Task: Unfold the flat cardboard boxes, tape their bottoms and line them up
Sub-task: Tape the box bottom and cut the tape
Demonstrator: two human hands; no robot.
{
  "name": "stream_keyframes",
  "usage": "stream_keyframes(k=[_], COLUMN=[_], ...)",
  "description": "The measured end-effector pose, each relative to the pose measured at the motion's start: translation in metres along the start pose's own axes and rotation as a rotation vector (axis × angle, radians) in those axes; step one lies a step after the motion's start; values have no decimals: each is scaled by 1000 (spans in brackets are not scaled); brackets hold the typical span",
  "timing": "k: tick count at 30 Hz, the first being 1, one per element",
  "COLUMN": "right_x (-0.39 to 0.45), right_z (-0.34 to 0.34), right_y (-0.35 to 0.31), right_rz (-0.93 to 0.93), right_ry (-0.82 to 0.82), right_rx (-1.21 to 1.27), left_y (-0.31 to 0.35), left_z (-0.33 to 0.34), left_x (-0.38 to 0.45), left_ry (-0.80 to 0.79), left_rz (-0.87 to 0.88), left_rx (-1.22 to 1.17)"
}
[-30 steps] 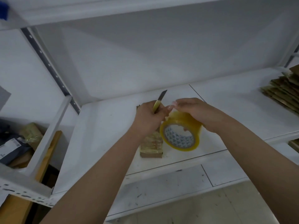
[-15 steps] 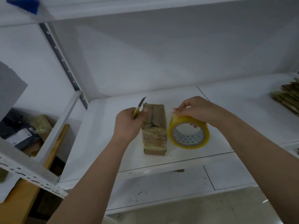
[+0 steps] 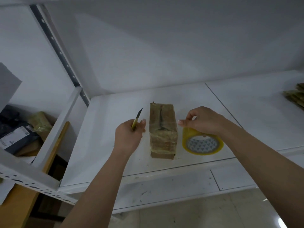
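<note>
A small brown cardboard box (image 3: 162, 130) stands on the white shelf (image 3: 102, 145), its top seam and sides wrapped in clear tape. My left hand (image 3: 130, 135) is just left of the box, closed around a yellow utility knife (image 3: 137, 118) whose blade points up and away. My right hand (image 3: 204, 120) is to the right of the box, fingers pinching the top of a yellow tape roll (image 3: 203, 143) that stands on edge on the shelf.
A stack of flat cardboard boxes (image 3: 295, 94) lies at the shelf's far right edge. A slotted metal upright (image 3: 59, 51) rises at left. Beyond it, a lower compartment holds dark parcels (image 3: 16, 134) and a taped bundle (image 3: 41, 122). The floor shows below the shelf's front lip.
My hands have drawn apart from above the box. The knife hand went left, the tape roll went right and down onto the shelf, uncovering the taped box between them.
</note>
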State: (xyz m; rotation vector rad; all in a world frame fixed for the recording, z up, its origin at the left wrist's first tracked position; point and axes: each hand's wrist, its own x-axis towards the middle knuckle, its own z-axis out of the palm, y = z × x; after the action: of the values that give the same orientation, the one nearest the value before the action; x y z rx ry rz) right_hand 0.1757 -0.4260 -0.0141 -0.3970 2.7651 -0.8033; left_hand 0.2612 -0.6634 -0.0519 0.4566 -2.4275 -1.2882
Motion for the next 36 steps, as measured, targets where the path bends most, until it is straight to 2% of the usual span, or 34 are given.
stream_keyframes(k=[3,5,8,13,15,19,22,24,27,30,33,36], right_x=[0,0,0,0,1,2,2,3,3,1,-6,-9], right_z=[18,26,27,27,26,25,24,24,21,12,3,4], right_y=[6,7,6,8,9,12,15,15,15,17,29,33], right_rz=[32,33,33,30,24,23,12,21,24,51,41,28], right_ry=[-81,-95,-97,-110,-107,-107,-108,-123,-154,-239,-344,-349], right_rx=[79,149,211,229,224,222,195,206,217,395,487,468], left_y=[-12,-16,-14,-24,-28,-24,0,32,77,89,78,71], left_z=[11,19,28,49,53,30,3,-5,9,31,42,47], left_x=[-10,-16,-19,-32,-33,-22,-8,3,12,11,14,17], left_ry=[-73,-109,-115,-154,-160,-160,-96,-179,-453,-650,-595,-547], left_rz=[-151,-275,-372,-591,-615,-511,-275,-111,56,37,0,74], left_rx=[-167,-359,-541,-654,-681,-460,-335,-348,-274,-155,-95,-63])
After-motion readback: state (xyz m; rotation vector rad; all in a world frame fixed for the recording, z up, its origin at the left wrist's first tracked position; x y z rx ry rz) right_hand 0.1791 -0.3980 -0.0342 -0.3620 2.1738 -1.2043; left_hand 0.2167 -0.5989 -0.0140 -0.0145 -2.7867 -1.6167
